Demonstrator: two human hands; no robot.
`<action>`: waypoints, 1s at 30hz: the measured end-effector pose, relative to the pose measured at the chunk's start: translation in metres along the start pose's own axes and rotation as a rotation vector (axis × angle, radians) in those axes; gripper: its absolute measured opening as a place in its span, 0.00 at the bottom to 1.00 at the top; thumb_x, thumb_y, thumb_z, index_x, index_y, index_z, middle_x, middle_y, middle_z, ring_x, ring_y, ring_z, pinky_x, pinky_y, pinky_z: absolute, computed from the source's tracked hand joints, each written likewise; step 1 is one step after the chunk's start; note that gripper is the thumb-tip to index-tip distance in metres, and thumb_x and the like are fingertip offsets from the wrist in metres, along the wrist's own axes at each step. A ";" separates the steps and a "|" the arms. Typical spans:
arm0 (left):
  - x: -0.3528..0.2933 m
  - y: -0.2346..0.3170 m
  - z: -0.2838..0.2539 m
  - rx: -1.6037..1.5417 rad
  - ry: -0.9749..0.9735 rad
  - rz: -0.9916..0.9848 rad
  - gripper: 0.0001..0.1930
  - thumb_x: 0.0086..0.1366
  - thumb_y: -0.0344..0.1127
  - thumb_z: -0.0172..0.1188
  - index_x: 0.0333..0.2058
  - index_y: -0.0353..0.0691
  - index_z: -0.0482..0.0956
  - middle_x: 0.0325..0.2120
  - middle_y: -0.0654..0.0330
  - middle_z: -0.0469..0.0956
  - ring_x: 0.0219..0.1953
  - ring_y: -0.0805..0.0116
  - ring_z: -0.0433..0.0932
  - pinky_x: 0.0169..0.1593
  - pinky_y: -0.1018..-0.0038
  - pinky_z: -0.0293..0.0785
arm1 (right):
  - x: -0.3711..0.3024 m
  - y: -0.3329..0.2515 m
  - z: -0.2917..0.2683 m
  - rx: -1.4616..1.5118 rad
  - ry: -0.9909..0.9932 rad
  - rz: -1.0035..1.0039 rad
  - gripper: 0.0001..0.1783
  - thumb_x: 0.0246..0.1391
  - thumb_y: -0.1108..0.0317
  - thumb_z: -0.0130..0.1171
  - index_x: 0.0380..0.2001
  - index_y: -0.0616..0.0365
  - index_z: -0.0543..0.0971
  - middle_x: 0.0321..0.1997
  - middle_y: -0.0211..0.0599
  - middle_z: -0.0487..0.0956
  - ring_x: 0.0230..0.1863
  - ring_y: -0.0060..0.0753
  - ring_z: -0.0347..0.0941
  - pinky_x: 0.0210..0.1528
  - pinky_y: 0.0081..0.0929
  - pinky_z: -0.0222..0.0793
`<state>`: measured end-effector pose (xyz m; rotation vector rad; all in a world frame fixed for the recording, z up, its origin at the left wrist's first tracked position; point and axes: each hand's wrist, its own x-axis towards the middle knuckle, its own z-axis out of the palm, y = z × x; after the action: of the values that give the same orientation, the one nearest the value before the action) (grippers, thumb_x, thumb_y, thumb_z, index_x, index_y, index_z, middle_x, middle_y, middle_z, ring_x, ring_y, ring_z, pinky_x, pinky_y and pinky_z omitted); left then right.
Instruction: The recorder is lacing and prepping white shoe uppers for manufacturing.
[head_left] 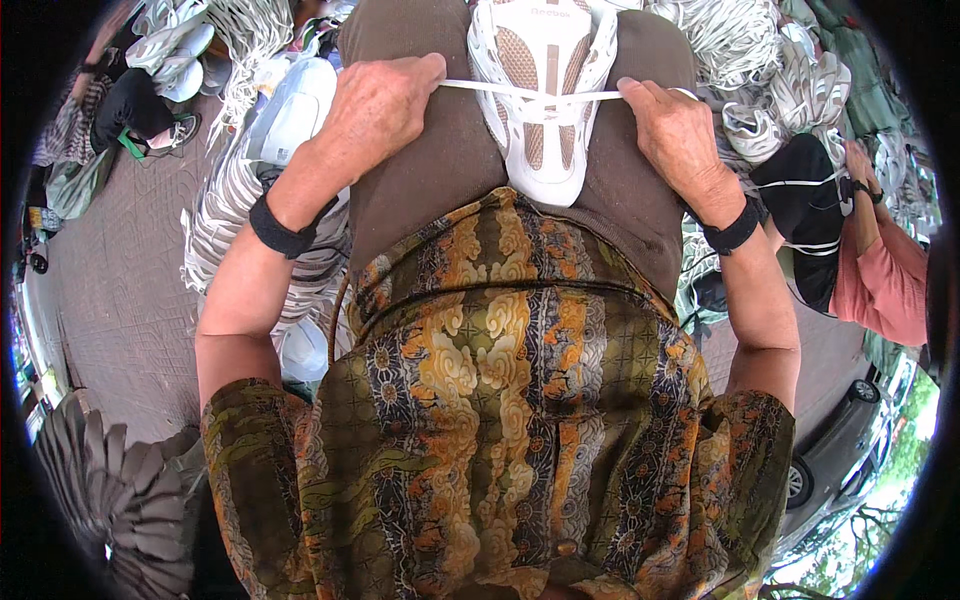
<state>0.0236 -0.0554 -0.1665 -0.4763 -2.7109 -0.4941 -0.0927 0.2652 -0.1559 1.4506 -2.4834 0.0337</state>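
A white and tan shoe upper (545, 183) lies between my brown-trousered thighs, its tongue pointing away from me. A white shoelace (590, 98) stretches nearly straight across it from hand to hand. My left hand (382, 108) is closed, pinching the lace's left end above my left thigh. On the other side, my right hand (672, 128) is also closed, gripping the right end between thumb and fingers. Where the lace crosses the middle of the upper, it looks looped or knotted, but the detail is too small to tell. Both wrists wear black bands.
Stacked white shoe uppers (228, 205) run along my left side. Bundles of white laces (728, 40) and more uppers (808, 85) lie at the far right. Another person's arm in a pink sleeve (885, 285) is at right. A dark car (835, 435) stands behind, on the right.
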 end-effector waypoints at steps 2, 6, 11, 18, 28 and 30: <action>-0.001 -0.004 0.000 -0.009 0.018 -0.004 0.03 0.65 0.29 0.54 0.32 0.38 0.72 0.21 0.50 0.76 0.27 0.47 0.78 0.29 0.58 0.72 | -0.001 0.005 0.000 0.004 0.012 0.008 0.13 0.53 0.77 0.53 0.43 0.56 0.75 0.30 0.41 0.78 0.30 0.46 0.78 0.32 0.38 0.74; 0.001 -0.016 -0.018 -0.236 -0.089 -0.170 0.05 0.64 0.34 0.58 0.35 0.40 0.74 0.20 0.50 0.74 0.26 0.48 0.76 0.30 0.60 0.71 | -0.017 0.047 -0.013 -0.056 0.055 0.257 0.13 0.57 0.75 0.50 0.45 0.53 0.76 0.27 0.47 0.80 0.29 0.51 0.79 0.30 0.42 0.74; -0.002 -0.026 -0.046 -0.020 -0.020 0.051 0.13 0.59 0.35 0.64 0.41 0.40 0.75 0.25 0.53 0.75 0.29 0.49 0.77 0.33 0.60 0.71 | -0.075 0.109 -0.073 -0.030 0.121 0.449 0.12 0.58 0.75 0.49 0.44 0.54 0.74 0.25 0.50 0.78 0.30 0.57 0.78 0.30 0.47 0.71; -0.067 -0.064 -0.052 0.422 -0.063 -0.038 0.11 0.56 0.35 0.65 0.32 0.41 0.72 0.21 0.54 0.73 0.23 0.53 0.76 0.29 0.59 0.69 | -0.194 0.162 -0.083 -0.325 0.357 0.478 0.01 0.56 0.75 0.49 0.32 0.60 0.70 0.28 0.53 0.74 0.29 0.60 0.74 0.29 0.50 0.69; -0.105 -0.145 -0.124 0.492 0.135 -0.264 0.06 0.63 0.30 0.52 0.34 0.33 0.72 0.27 0.40 0.76 0.28 0.40 0.77 0.31 0.50 0.70 | -0.334 0.150 -0.173 -0.300 0.219 1.036 0.05 0.50 0.73 0.53 0.32 0.61 0.73 0.28 0.53 0.78 0.32 0.61 0.77 0.34 0.53 0.71; -0.124 -0.183 -0.137 0.611 0.088 -0.446 0.09 0.64 0.33 0.51 0.31 0.32 0.74 0.25 0.38 0.75 0.26 0.40 0.77 0.30 0.49 0.70 | -0.356 0.149 -0.186 -0.320 0.205 1.120 0.08 0.51 0.70 0.54 0.34 0.61 0.74 0.30 0.55 0.79 0.36 0.61 0.77 0.35 0.51 0.72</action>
<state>0.1003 -0.3023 -0.1442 0.3079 -2.6869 0.2185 -0.0148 0.6717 -0.0446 -0.1562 -2.6067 -0.0038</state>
